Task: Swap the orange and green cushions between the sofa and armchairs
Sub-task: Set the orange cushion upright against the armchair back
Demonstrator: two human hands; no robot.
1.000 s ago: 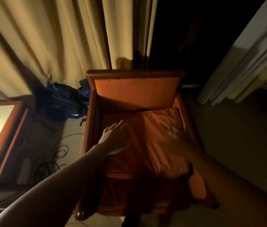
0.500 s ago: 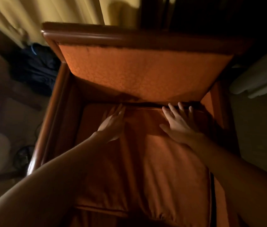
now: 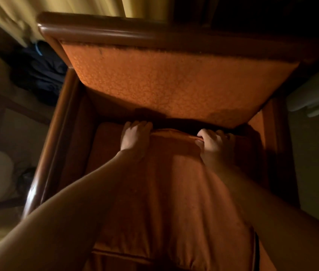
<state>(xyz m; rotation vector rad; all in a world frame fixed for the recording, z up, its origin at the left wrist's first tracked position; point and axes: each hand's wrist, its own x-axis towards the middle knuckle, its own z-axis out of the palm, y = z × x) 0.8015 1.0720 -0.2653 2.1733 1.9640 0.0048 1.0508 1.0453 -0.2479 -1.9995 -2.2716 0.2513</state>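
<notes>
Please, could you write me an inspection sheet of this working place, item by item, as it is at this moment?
Surface: armchair, wooden frame, orange back; its seat carries the cushion.
Job's things: orange cushion lies on the seat; no green cushion seen.
Clutter: dark bag on the floor, left of the chair.
Grippers: left hand and right hand each grip the cushion's rear edge, fingers curled over it.
Cables: dark tangle on the floor at left, too blurred to tell.
Surroundings: yellow curtain behind the chair; pale fabric at right; dim light.
</notes>
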